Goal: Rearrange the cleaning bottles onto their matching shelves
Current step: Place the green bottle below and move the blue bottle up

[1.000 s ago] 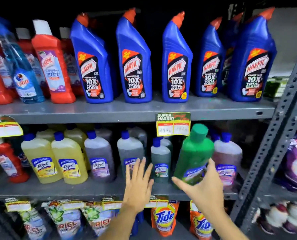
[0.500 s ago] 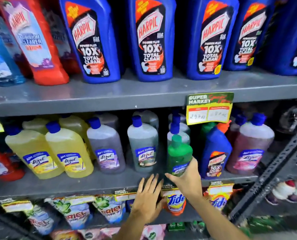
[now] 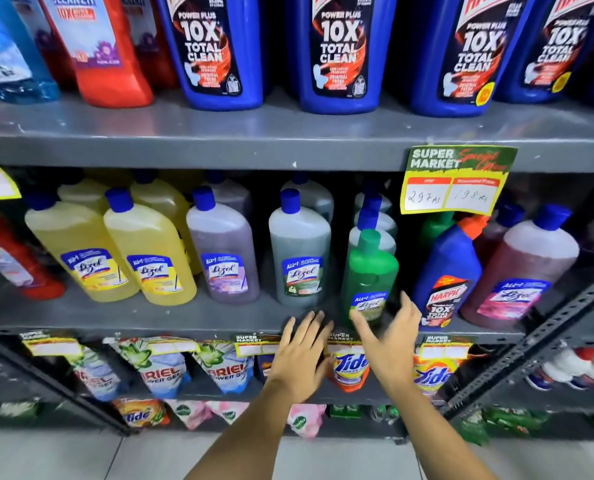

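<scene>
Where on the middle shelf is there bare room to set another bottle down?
Bare front strip of the middle shelf, ahead of the yellow Lizol bottles and purple Lizol bottle. A dark gap lies between the green bottle and small Harpic bottle. Behind the front row it is crowded.

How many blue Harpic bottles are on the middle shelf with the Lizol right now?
1. The small blue Harpic bottle stands on the middle shelf, between the green Lizol bottle and the pink Lizol bottle. Others may hide behind.
</scene>
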`<move>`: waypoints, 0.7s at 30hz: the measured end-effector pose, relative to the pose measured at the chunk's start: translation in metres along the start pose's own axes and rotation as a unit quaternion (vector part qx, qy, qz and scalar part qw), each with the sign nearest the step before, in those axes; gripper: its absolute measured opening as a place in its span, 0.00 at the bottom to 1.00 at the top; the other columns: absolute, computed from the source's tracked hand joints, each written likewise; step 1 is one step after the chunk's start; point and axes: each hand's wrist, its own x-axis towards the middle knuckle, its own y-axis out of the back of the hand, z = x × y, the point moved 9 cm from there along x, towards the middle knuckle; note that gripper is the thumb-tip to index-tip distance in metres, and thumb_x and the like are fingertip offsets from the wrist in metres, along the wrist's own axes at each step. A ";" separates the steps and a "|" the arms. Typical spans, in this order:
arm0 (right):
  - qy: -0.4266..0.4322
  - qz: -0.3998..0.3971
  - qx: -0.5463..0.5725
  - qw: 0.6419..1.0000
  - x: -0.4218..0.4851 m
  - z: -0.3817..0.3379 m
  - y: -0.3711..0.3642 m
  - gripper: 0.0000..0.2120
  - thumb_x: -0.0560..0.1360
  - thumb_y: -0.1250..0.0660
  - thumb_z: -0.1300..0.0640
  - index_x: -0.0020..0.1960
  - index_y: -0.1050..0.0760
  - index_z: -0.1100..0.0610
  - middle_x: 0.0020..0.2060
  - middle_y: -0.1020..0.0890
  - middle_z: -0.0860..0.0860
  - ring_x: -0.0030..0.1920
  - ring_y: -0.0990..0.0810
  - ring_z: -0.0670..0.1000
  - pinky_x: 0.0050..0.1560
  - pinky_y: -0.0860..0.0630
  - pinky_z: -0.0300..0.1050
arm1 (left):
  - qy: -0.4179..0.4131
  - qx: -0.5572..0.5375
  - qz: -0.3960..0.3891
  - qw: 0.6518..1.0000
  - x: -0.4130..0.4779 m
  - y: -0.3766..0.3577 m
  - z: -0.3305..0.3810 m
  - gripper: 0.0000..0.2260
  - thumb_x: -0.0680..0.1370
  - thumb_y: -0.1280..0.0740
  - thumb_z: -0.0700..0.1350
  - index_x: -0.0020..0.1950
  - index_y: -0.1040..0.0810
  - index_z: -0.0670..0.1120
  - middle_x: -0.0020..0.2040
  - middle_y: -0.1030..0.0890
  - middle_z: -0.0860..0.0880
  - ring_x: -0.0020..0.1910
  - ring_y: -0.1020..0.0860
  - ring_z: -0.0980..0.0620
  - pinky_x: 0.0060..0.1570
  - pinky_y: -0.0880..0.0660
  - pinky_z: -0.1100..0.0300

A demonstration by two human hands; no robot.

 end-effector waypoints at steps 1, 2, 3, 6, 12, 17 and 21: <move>0.007 0.033 0.014 0.999 -0.005 0.002 0.012 0.42 0.71 0.29 0.38 0.73 0.40 0.60 0.68 0.32 0.57 0.69 0.35 0.55 0.69 0.37 0.48 | 0.002 0.002 0.000 1.000 0.000 -0.001 0.000 0.26 0.80 0.43 0.57 0.76 0.39 0.47 0.76 0.36 0.45 0.76 0.40 0.46 0.73 0.46 0.40; 0.017 0.069 0.022 0.997 -0.008 0.004 0.025 0.37 0.73 0.31 0.40 0.72 0.38 0.60 0.66 0.31 0.57 0.68 0.34 0.55 0.69 0.35 0.50 | 0.004 0.005 0.000 1.000 0.000 -0.002 0.000 0.26 0.81 0.44 0.57 0.76 0.40 0.47 0.77 0.37 0.45 0.76 0.41 0.46 0.73 0.47 0.40; 0.025 0.105 0.025 0.994 -0.007 0.006 0.039 0.34 0.73 0.32 0.43 0.71 0.37 0.61 0.65 0.30 0.58 0.66 0.33 0.57 0.68 0.35 0.52 | 0.006 0.006 0.001 1.000 0.000 -0.002 -0.001 0.26 0.81 0.45 0.57 0.76 0.41 0.47 0.77 0.38 0.45 0.76 0.42 0.46 0.73 0.48 0.40; 0.000 0.197 0.012 0.980 0.011 0.021 0.076 0.37 0.70 0.28 0.50 0.72 0.38 0.66 0.67 0.34 0.66 0.68 0.36 0.63 0.70 0.40 0.53 | 0.012 0.009 -0.003 1.000 0.000 -0.004 0.000 0.26 0.82 0.50 0.58 0.77 0.42 0.47 0.77 0.39 0.45 0.76 0.43 0.46 0.74 0.48 0.40; -0.057 0.119 -0.031 0.991 0.055 0.042 0.072 0.57 0.62 0.19 0.48 0.77 0.50 0.66 0.73 0.40 0.67 0.73 0.43 0.62 0.72 0.44 0.56 | 0.020 0.010 -0.010 1.000 0.001 -0.008 0.000 0.28 0.81 0.54 0.60 0.77 0.41 0.47 0.77 0.38 0.45 0.76 0.42 0.46 0.73 0.47 0.40; -0.105 0.111 -0.001 0.988 0.067 0.060 0.068 0.56 0.58 0.17 0.49 0.75 0.45 0.62 0.67 0.32 0.62 0.68 0.33 0.61 0.66 0.34 0.53 | 0.015 0.014 -0.012 1.000 0.001 -0.007 0.000 0.27 0.82 0.50 0.59 0.77 0.44 0.48 0.78 0.40 0.46 0.77 0.44 0.46 0.74 0.50 0.41; -0.113 0.107 0.014 0.988 0.068 0.063 0.074 0.49 0.56 0.17 0.47 0.69 0.38 0.56 0.63 0.28 0.55 0.61 0.25 0.58 0.58 0.28 0.54 | 0.017 0.015 -0.039 0.999 0.001 -0.007 0.000 0.27 0.82 0.49 0.58 0.78 0.49 0.48 0.79 0.48 0.46 0.78 0.51 0.47 0.75 0.56 0.43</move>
